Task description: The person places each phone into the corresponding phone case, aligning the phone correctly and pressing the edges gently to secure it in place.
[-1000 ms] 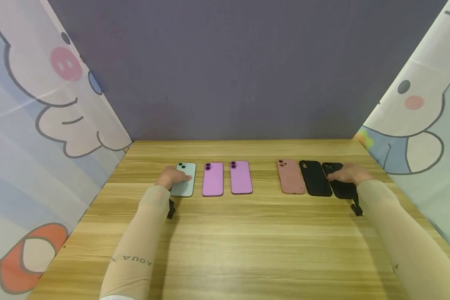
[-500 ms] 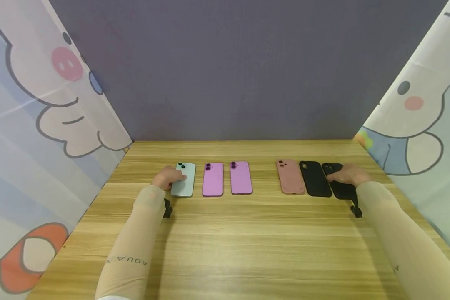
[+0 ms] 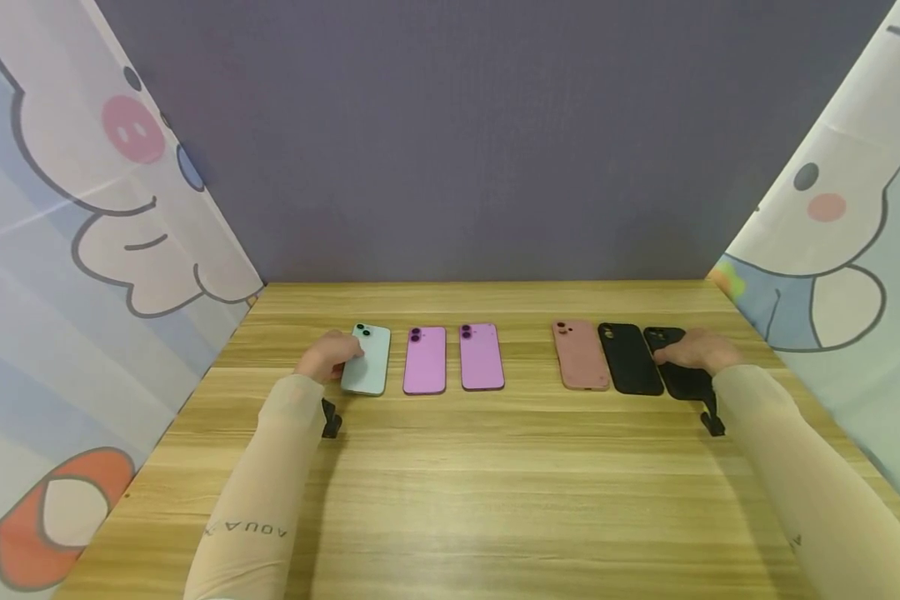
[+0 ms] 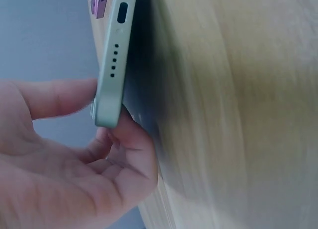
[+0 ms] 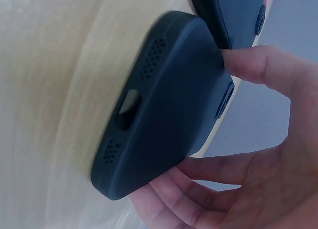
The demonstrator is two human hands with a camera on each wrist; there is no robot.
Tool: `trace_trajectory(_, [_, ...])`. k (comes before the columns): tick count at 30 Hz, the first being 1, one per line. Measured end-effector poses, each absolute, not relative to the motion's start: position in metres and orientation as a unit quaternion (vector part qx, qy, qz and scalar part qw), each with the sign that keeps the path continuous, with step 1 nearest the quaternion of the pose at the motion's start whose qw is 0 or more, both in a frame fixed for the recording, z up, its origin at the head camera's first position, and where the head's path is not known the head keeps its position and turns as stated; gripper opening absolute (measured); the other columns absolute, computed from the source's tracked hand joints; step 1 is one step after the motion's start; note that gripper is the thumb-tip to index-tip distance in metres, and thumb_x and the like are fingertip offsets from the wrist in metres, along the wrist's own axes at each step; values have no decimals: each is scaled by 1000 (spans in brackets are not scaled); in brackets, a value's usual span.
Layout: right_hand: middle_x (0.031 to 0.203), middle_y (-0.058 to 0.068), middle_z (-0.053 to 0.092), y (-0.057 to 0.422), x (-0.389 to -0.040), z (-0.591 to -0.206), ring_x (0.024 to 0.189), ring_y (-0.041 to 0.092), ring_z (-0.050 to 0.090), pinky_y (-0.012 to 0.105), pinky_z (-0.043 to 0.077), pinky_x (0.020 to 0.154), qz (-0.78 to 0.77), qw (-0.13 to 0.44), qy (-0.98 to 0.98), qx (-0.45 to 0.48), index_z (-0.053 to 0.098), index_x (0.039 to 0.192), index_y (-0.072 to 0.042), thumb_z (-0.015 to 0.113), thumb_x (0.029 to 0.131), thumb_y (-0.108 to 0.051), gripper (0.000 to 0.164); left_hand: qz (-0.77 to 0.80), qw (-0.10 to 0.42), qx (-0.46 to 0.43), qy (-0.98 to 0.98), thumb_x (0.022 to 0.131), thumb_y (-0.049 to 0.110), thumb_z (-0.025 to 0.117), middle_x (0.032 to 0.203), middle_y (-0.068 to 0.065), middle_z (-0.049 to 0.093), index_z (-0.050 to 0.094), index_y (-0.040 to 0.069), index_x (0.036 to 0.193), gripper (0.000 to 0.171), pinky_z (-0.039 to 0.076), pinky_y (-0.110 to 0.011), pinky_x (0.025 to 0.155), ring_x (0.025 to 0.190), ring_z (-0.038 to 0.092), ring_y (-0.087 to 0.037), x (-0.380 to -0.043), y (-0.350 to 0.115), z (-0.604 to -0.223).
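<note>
My left hand pinches the left edge of a pale mint phone, thumb on its back and curled fingers under it. In the left wrist view this phone shows its charging port and speaker holes, with dark shadow between it and the wood. At the far right, my right hand holds a black phone case by its sides. The right wrist view has the thumb at one side of the case and the fingers at the other. A port cutout and hole grilles mark its bottom edge.
Two purple phones, the left one and the right one, lie beside the mint phone. A pink case and another black case lie left of the held case. A grey panel stands behind the wooden table.
My left hand has shifted left, and its thumb has drawn back from the middle of the mint phone to near its left edge. My right hand has stayed on the black case.
</note>
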State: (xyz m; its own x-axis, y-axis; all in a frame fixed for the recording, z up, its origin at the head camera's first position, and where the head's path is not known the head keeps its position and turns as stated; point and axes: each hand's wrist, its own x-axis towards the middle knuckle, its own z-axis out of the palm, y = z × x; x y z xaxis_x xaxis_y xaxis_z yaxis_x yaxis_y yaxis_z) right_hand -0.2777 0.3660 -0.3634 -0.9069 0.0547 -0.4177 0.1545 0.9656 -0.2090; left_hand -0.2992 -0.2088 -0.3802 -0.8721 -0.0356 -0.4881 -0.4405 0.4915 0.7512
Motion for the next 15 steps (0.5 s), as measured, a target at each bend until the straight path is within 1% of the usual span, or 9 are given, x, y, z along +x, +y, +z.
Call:
trace_trajectory(3, [129,47,33,366,-278,-363,110,60,42,58,45,85,-119,211,969,53,34,128,26,51,87,-54,92,481,204,-140,841,94,10,41,131,-19,40,30,-8,140,51,47,-34,86,104,48,-26,-299,-211,-382])
trace_trajectory(6, [129,48,33,366,-277,-364,111,60,41,58,44,86,-118,209,970,51,33,128,27,52,87,-54,93,486,202,-137,839,95,11,41,123,-15,42,33,-7,136,45,47,-30,80,98,48,-23,-299,-213,-384])
trace_trajectory(9, [129,48,32,366,-277,-364,112,61,40,59,44,87,-113,205,971,45,33,128,27,54,85,-54,93,500,203,-131,832,95,10,43,106,-11,45,41,-5,123,32,46,-28,74,86,48,-20,-299,-215,-385])
trace_trajectory(11, [129,48,32,366,-277,-364,112,61,40,59,43,87,-109,204,972,41,33,128,27,55,85,-54,94,510,202,-129,826,94,9,45,98,-9,45,43,-2,114,23,45,-28,72,79,46,-18,-298,-216,-386])
trace_trajectory(13, [129,48,32,366,-276,-364,112,61,40,59,43,87,-106,201,973,39,33,128,27,56,84,-54,95,521,204,-126,819,94,9,46,95,-9,44,43,-1,112,20,45,-28,71,76,44,-17,-298,-218,-386])
trace_trajectory(15, [129,48,31,366,-276,-365,112,61,39,60,43,88,-108,197,974,41,32,128,27,56,84,-54,96,530,203,-129,813,94,8,47,97,-9,43,41,-1,115,24,45,-28,72,76,44,-17,-297,-219,-386])
